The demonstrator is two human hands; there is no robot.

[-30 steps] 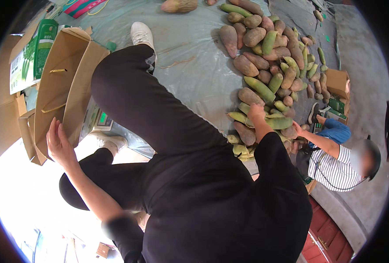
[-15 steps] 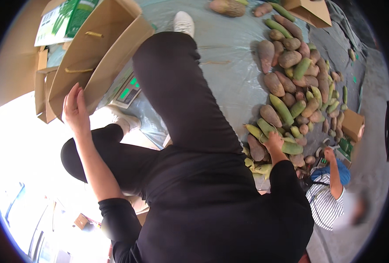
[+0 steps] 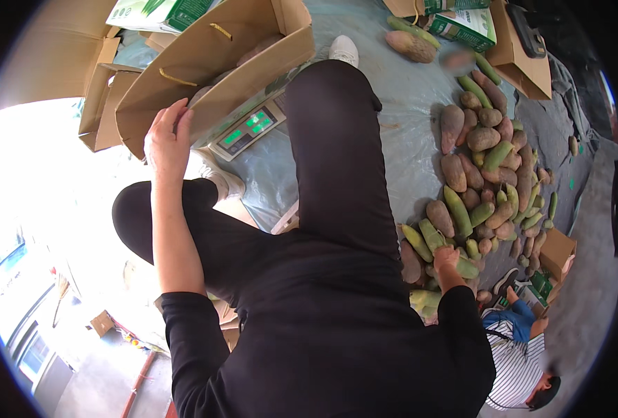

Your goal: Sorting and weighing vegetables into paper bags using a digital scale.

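My left hand (image 3: 168, 145) is at the near end of a long open cardboard box (image 3: 236, 94), its fingers bent over the rim and the thumb close by. Inside the box lie a few brownish tubers, partly hidden by the walls, and yellow cord handles show. On my right, my right hand (image 3: 446, 258) is closed around a long green vegetable (image 3: 466, 268) at the near edge of a heap. Its fingertips are partly hidden. Sweet-potato-like reddish-brown tubers (image 3: 483, 139) and more long green vegetables (image 3: 457, 210) make up this heap.
A digital scale (image 3: 250, 129) with green displays stands beside the box. Green-and-white cartons (image 3: 462, 29) and brown boxes (image 3: 525, 52) stand at the far right. A person in a striped shirt (image 3: 514, 376) is at the lower right. Plastic sheeting (image 3: 403, 104) covers the floor.
The view has shifted, so the box and heap appear farther right and more of the scale shows. My left hand stays by the box, my right hand on the heap. The person has shifted posture.
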